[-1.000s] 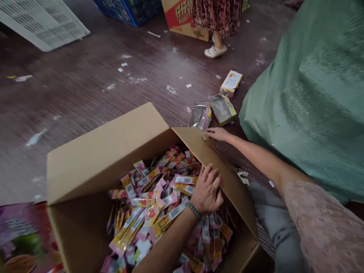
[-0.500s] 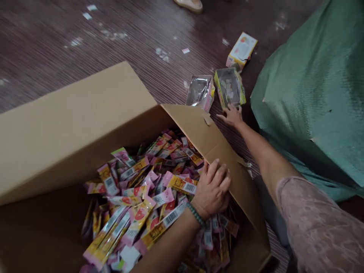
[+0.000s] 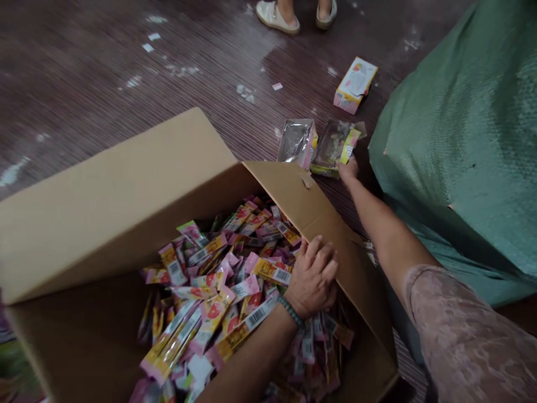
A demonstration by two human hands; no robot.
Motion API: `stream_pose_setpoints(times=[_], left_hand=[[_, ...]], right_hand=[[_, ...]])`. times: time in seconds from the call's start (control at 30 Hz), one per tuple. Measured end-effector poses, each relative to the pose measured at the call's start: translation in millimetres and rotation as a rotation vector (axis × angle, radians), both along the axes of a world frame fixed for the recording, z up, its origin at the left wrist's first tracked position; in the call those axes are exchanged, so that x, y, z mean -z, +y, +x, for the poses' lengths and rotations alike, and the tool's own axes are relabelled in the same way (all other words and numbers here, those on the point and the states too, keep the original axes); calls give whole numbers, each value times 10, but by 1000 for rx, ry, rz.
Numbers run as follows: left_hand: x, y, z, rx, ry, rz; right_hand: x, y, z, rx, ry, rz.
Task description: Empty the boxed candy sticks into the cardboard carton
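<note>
A large cardboard box (image 3: 126, 168) holds a heap of pink and yellow wrapped sticks (image 3: 213, 313). My left hand (image 3: 312, 274), with a beaded bracelet at its wrist, has its fingers wrapped over the box's right flap (image 3: 289, 193). Beyond that flap, my right hand (image 3: 348, 169) grips the near right corner of a small yellow-green box (image 3: 331, 146) with a clear window, on the floor. Its fingers are partly hidden. Just left of it lies another windowed box (image 3: 297, 140) with pink and yellow sides.
A white, pink and yellow carton (image 3: 356, 84) lies farther off on the dark striped floor (image 3: 210, 56). At the right stands a big green woven sack (image 3: 457, 145). A person's shoes (image 3: 279, 17) show at the top. Paper scraps dot the floor.
My right hand has closed on the yellow-green box, which has turned and shifted slightly nearer. My left hand stays on the flap. More of the person's feet shows as the view has moved.
</note>
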State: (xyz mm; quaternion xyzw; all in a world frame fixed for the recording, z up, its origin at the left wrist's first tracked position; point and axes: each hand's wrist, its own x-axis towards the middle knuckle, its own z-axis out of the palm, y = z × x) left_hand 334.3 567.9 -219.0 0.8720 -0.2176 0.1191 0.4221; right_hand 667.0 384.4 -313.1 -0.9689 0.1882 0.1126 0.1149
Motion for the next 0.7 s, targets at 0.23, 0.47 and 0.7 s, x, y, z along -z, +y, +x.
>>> stream_pose_setpoints(times=[0.23, 0.47, 0.7], left_hand=[[-76, 2, 81, 45, 138, 36], [-405, 94, 127, 44, 392, -175], [-1447, 980, -784, -566, 629, -1291]], right_hand=[[-986, 668, 10, -274, -124, -81], [-2604, 1488, -732, -632, -317, 64], [-3414, 1748, -2390, -554, -242, 967]])
